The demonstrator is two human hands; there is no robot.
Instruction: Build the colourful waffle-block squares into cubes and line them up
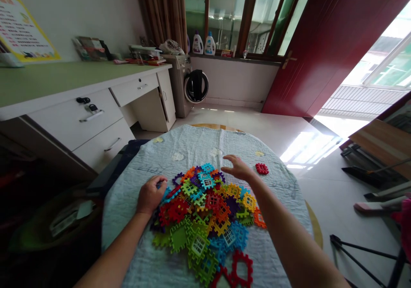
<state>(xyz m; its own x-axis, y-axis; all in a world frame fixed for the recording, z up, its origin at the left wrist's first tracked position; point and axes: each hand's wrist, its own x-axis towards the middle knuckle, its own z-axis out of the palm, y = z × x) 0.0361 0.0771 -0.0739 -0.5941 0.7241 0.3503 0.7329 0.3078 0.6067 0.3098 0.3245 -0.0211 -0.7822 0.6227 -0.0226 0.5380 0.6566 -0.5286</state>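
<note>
A heap of plastic interlocking building pieces (pixel 180 232) in red, green, blue, yellow, orange and purple lies on the cloth-covered round table (pixel 276 245). Several have toothed edges and window grids. At the heap's left edge is my left hand (pixel 151 194), its fingers curled, with a small dark bluish bit showing by the thumb; what it holds is mostly hidden. My right hand (pixel 236 167) is over the heap's upper right, fingers stretched out and apart, holding nothing. Farther right, a red piece (pixel 262 168) lies apart on the cloth. Red frame piece (pixel 236 267) lies at the near edge.
To the left stands a desk with drawers (pixel 80 113). Behind are a washing machine (pixel 180 87) with its door open and two detergent bottles (pixel 209 45) on the sill. A red door (pixel 308 44) is at the right, above a black tripod leg (pixel 359 247).
</note>
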